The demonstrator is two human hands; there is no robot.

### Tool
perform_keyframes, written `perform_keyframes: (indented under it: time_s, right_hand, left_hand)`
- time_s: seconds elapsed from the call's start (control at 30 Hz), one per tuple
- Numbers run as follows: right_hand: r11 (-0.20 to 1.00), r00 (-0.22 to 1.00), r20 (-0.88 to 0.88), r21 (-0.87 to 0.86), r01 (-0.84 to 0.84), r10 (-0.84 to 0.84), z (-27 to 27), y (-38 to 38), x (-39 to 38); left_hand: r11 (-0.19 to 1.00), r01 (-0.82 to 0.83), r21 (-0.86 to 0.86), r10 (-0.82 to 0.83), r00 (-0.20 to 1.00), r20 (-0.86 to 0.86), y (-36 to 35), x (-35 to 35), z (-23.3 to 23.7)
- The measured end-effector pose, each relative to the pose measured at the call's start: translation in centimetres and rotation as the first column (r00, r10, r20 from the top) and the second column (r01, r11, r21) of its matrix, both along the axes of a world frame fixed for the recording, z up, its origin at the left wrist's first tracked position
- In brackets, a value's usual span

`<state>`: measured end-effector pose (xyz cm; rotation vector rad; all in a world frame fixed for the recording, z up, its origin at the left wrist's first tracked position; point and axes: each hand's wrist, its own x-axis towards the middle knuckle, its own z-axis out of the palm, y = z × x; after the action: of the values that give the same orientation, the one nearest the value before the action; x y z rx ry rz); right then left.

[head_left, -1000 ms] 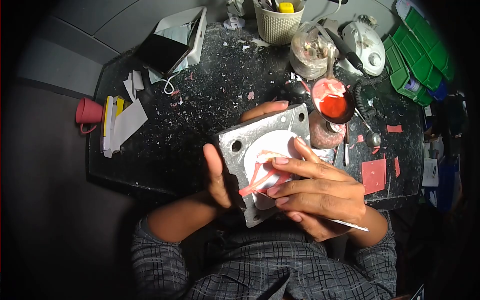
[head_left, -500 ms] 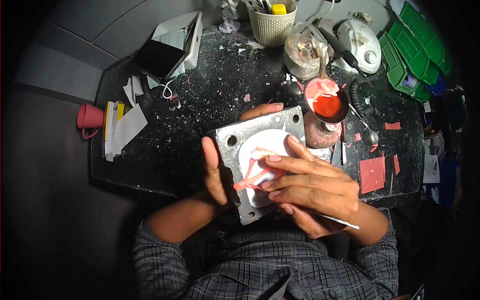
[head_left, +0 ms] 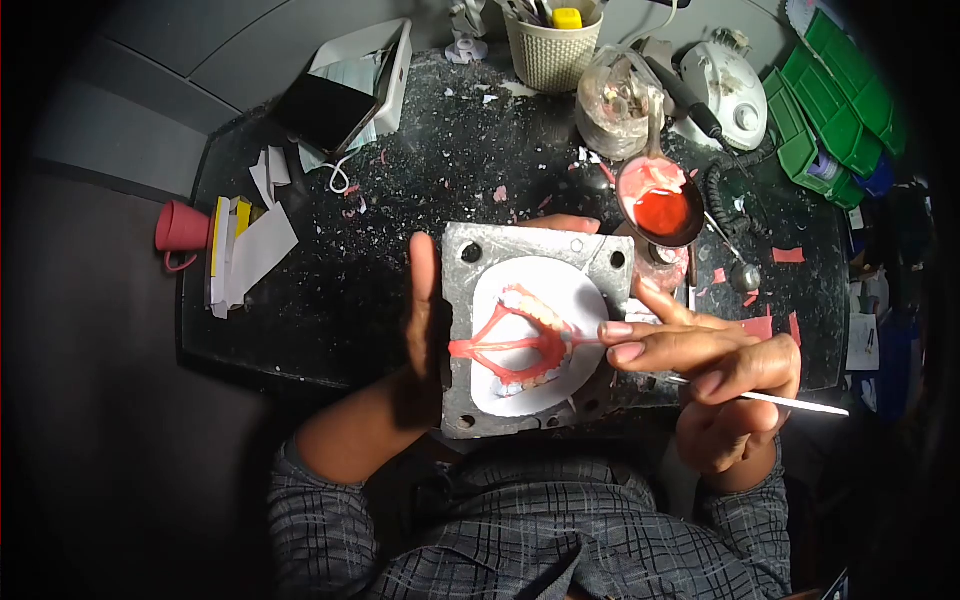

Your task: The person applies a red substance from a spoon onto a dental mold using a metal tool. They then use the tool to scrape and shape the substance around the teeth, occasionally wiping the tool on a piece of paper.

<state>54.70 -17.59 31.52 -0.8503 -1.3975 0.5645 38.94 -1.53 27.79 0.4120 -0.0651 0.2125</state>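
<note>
In my left hand [head_left: 424, 310] is a square metal dental flask half [head_left: 535, 240] with holes at its corners; the hand wraps round its left and far sides, most fingers hidden beneath. White plaster [head_left: 590, 300] fills its middle. Set in the plaster is a pink wax denture pattern [head_left: 548, 350] with teeth along the arch and wax strips joining at the left edge. My right hand [head_left: 735, 375] has its extended fingertips at the plaster's right edge, while a thin, pale-handled tool [head_left: 800, 403] is tucked in its curled fingers.
Beyond the flask, a ladle [head_left: 690, 225] of red melted wax sits over a glass burner [head_left: 665, 272]. Pink wax sheets [head_left: 757, 328] lie to the right. A plastic jar [head_left: 610, 110], white control box [head_left: 725, 90], green bins [head_left: 830, 110] and pink mug [head_left: 182, 228] stand around.
My right hand has drawn back to the right, off the wax pattern, uncovering the teeth. My left hand has turned the flask half straighter and shifted it slightly right.
</note>
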Motion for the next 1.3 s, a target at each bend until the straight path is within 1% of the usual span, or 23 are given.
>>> perform_keyframes:
  time_s: [0.03, 0.07, 0.13, 0.17, 0.2, 0.23, 0.27, 0.33, 0.37, 0.4, 0.47, 0.6, 0.7, 0.77, 0.9, 1.1, 1.17, 1.3]
  right_hand:
    - [0.999, 0.998, -0.028, -0.015, 0.051, -0.051, -0.1, -0.1, -0.5]
    - [0.999, 0.998, -0.028, -0.015, 0.050, -0.050, -0.1, 0.3, -0.8]
    - [0.971, 0.953, 0.204, 0.131, 0.199, -0.223, 0.0, 0.9, -0.9]
    - [0.984, 0.950, 0.261, 0.096, 0.152, -0.172, 0.1, 0.7, -0.7]
    - [0.991, 0.928, 0.352, -0.012, 0.137, -0.124, 1.0, 0.4, -0.8]
    - [0.988, 0.916, 0.378, -0.013, 0.152, -0.135, 1.0, 0.7, -1.1]
    - [0.986, 0.903, 0.403, -0.015, 0.167, -0.147, 0.9, 1.0, -1.5]
    - [0.980, 0.894, 0.412, -0.013, 0.199, -0.176, 0.7, 1.2, -1.9]
    - [0.973, 0.884, 0.421, -0.009, 0.229, -0.204, 0.6, 1.3, -2.0]
    - [0.973, 0.884, 0.421, -0.009, 0.230, -0.205, 0.5, 1.3, -2.0]
    - [0.967, 0.878, 0.416, 0.012, 0.255, -0.237, 0.3, 1.4, -2.0]
    - [0.966, 0.879, 0.409, 0.027, 0.257, -0.245, 0.0, 1.5, -2.1]
    - [0.966, 0.881, 0.407, 0.015, 0.257, -0.241, 0.0, 1.5, -2.3]
    - [0.971, 0.887, 0.410, -0.009, 0.239, -0.215, -0.1, 1.4, -2.3]
    - [0.970, 0.885, 0.412, -0.012, 0.243, -0.217, -0.3, 1.4, -2.3]
    - [0.963, 0.867, 0.429, 0.025, 0.269, -0.254, -0.3, 1.6, -2.3]
    - [0.973, 0.874, 0.438, 0.006, 0.232, -0.211, -0.4, 1.5, -2.1]
    - [0.965, 0.877, 0.417, 0.003, 0.263, -0.241, -0.1, 1.4, -2.2]
  left_hand:
    - [1.000, -0.001, 0.000, 0.001, 1.000, 0.000, -0.1, 0.1, 0.0]
    - [1.000, -0.003, -0.019, 0.003, 1.000, -0.002, -0.3, 0.1, 0.0]
    - [0.999, -0.005, -0.039, 0.005, 1.000, -0.005, -0.5, 0.1, -0.1]
    - [0.999, 0.002, -0.044, -0.002, 1.000, -0.008, -0.5, 0.0, -0.4]
    - [0.999, 0.009, -0.050, -0.010, 1.000, -0.011, -0.6, 0.0, -0.5]
    - [0.999, 0.000, -0.046, -0.003, 0.998, -0.066, -0.8, 0.0, 0.0]
    - [0.999, 0.003, -0.047, -0.006, 0.998, -0.067, -0.8, 0.1, -0.2]
    - [0.998, 0.040, -0.049, -0.040, 0.999, -0.006, -0.7, 0.1, -0.8]
    - [0.977, 0.053, -0.206, -0.042, 0.998, 0.057, -1.0, 0.3, -1.2]
    - [0.977, 0.055, -0.206, -0.044, 0.997, 0.057, -1.2, 0.3, -1.1]
    - [0.983, -0.003, -0.182, -0.004, 0.999, -0.037, -1.5, 0.2, -0.8]
    - [0.987, -0.018, -0.158, 0.012, 0.999, -0.040, -1.6, 0.2, -0.7]
    - [0.994, 0.008, -0.106, -0.012, 0.999, -0.042, -1.4, 0.2, -0.5]
    - [1.000, 0.002, 0.007, -0.001, 0.994, -0.112, -1.4, 0.2, 0.3]
    - [1.000, -0.020, 0.014, 0.022, 0.991, -0.134, -1.5, 0.2, 0.0]
    - [1.000, -0.008, 0.008, 0.009, 0.990, -0.144, -1.3, 0.1, 0.1]
    - [1.000, -0.004, -0.008, 0.003, 0.990, -0.139, -1.3, 0.1, 0.1]
    - [1.000, 0.024, 0.012, -0.022, 0.991, -0.130, -0.9, 0.1, 0.0]
